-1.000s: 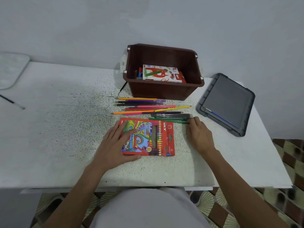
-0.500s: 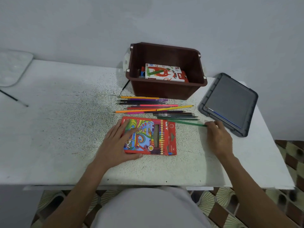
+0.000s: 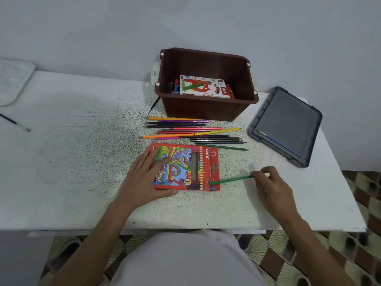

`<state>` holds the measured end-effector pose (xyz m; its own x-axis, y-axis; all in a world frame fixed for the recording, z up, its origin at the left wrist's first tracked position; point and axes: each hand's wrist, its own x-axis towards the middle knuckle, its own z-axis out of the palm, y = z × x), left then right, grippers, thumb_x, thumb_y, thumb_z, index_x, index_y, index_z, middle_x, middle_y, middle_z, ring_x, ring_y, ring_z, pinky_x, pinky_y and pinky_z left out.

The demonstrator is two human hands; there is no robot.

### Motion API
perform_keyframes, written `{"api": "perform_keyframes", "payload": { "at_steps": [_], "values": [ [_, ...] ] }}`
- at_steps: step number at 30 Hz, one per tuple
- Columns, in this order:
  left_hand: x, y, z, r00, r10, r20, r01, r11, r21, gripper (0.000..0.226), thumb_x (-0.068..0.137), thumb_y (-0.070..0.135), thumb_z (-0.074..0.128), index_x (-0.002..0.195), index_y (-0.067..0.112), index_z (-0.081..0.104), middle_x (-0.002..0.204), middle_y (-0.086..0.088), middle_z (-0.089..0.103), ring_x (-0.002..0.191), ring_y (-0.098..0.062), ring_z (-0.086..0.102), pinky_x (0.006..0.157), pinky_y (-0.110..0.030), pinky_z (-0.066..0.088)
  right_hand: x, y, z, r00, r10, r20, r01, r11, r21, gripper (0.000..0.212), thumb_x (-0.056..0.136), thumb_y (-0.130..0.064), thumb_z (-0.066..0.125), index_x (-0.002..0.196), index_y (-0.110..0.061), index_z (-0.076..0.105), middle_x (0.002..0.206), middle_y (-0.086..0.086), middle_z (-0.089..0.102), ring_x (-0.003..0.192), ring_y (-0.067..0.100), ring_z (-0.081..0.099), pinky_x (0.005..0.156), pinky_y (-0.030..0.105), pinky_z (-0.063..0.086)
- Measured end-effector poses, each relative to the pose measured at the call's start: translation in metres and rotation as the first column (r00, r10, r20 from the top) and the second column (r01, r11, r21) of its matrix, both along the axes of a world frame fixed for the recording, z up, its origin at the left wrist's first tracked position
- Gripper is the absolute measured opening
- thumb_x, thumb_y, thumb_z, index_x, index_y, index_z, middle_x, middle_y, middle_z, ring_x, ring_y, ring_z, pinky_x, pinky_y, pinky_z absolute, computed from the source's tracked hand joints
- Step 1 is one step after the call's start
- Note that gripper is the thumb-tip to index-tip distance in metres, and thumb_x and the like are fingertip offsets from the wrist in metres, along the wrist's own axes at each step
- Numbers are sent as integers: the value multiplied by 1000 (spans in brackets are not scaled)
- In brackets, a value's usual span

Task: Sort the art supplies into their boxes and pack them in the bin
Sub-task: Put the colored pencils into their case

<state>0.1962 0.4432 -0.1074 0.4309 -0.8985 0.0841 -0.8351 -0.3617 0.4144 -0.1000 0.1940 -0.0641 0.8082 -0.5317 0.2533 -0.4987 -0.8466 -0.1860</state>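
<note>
A red coloured-pencil box (image 3: 185, 168) lies flat on the white table, and my left hand (image 3: 144, 178) presses on its left part. My right hand (image 3: 268, 184) pinches the back end of a green pencil (image 3: 231, 180), whose tip sits at the box's open right end. Several loose coloured pencils (image 3: 191, 133) lie in a row between the box and the brown bin (image 3: 206, 109). Inside the bin lies an oil pastels box (image 3: 204, 87) with small items beside it.
The grey bin lid (image 3: 288, 124) rests at the right with a thin blue brush on it. A black brush (image 3: 14, 122) and a white palette (image 3: 14, 79) lie at the far left. Another thin brush leans by the bin's left side. The table's front edge is close to my body.
My right hand picked a green pencil out of the row, carried it right and toward me, and now has its tip at the box's right end. My left hand stayed on the box.
</note>
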Motion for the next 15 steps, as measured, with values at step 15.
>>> {"api": "perform_keyframes", "payload": {
  "at_steps": [15],
  "values": [
    [-1, 1, 0, 1000, 13, -10, -13, 1000, -2, 100, 67, 94, 44, 150, 40, 30, 165, 5, 6, 152, -15, -6, 121, -41, 7, 52, 68, -17, 992, 66, 108, -94, 957, 274, 20, 89, -4, 65, 106, -13, 71, 94, 0, 59, 67, 16, 58, 46, 29, 46]
  ]
}}
